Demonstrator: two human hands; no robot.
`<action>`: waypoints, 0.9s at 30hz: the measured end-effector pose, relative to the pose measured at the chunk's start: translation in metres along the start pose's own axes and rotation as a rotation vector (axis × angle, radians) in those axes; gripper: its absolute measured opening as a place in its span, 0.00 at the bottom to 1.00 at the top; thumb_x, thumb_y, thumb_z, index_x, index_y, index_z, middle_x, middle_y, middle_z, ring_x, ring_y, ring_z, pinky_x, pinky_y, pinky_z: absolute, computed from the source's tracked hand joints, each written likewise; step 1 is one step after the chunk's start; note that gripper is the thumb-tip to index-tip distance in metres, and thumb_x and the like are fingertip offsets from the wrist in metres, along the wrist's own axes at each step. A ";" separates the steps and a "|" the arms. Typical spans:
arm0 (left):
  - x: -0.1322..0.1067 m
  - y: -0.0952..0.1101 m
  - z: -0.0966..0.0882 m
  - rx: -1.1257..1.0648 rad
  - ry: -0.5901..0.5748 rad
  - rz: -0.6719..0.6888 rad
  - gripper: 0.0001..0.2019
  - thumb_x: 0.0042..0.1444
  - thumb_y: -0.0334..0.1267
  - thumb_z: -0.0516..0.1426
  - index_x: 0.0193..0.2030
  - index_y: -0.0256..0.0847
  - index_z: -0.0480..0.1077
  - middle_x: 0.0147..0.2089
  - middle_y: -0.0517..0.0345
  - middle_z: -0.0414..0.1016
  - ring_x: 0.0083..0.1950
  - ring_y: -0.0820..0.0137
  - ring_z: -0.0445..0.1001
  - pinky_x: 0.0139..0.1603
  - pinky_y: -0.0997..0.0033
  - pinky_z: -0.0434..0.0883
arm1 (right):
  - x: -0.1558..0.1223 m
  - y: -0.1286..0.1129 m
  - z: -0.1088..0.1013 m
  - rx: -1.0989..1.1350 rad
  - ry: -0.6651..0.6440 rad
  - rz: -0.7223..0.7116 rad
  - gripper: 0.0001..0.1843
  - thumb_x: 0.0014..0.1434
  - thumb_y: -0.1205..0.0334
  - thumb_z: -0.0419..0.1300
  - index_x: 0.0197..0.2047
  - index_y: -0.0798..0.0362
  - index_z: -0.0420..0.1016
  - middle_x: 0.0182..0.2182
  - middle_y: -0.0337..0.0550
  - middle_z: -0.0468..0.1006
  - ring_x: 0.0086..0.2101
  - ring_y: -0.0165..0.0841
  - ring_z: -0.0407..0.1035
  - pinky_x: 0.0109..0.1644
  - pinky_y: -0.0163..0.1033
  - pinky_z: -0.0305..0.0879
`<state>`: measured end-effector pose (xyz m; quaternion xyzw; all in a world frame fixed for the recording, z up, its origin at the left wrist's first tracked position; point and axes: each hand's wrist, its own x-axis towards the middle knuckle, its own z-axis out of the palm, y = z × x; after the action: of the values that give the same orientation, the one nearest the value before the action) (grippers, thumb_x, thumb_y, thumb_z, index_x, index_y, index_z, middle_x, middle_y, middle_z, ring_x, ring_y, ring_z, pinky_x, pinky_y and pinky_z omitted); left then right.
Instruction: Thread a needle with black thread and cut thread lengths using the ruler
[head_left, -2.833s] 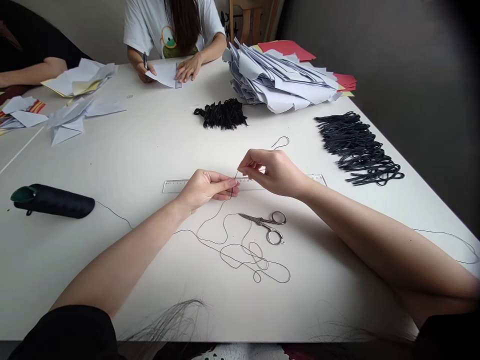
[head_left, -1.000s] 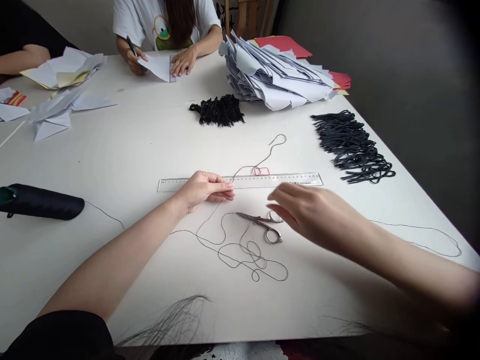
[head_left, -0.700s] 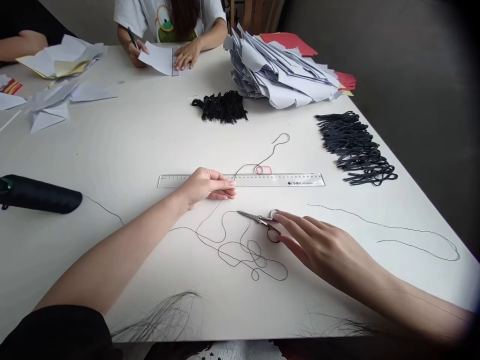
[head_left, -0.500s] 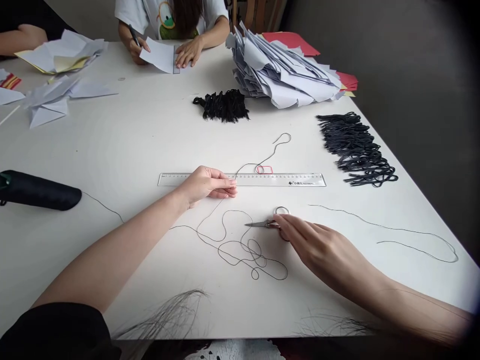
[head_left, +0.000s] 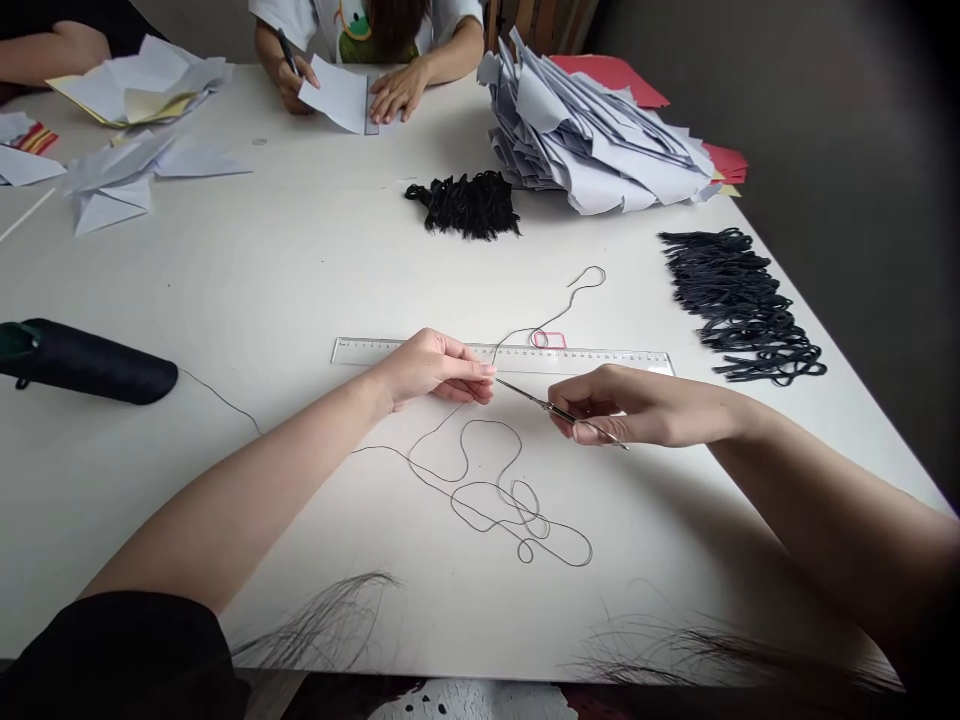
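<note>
loose thread (head_left: 498,490) near scissors (head_left: 551,408), 1 ruler (head_left: 600,360) behind, paper stack (head_left: 592,140) beyond

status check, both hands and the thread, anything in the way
Left hand pinches dark thread. Right hand grips scissors, tips close to left hand. Ruler partly hidden behind left hand.

LH (head_left: 433,370) pinched, RH (head_left: 637,405) curled
</note>
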<state>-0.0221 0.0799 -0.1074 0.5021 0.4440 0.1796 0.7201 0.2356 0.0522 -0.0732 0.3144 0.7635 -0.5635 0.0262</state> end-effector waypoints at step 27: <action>0.002 0.001 -0.002 0.019 -0.014 -0.033 0.12 0.46 0.42 0.70 0.29 0.34 0.79 0.32 0.48 0.82 0.37 0.65 0.81 0.44 0.67 0.77 | 0.023 0.010 0.001 0.067 -0.025 0.002 0.27 0.63 0.40 0.56 0.26 0.54 0.59 0.23 0.33 0.56 0.24 0.24 0.49 0.27 0.34 0.47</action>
<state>-0.0223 0.0824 -0.1074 0.5030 0.4487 0.1600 0.7211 0.2219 0.0631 -0.0908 0.3087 0.7437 -0.5925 0.0256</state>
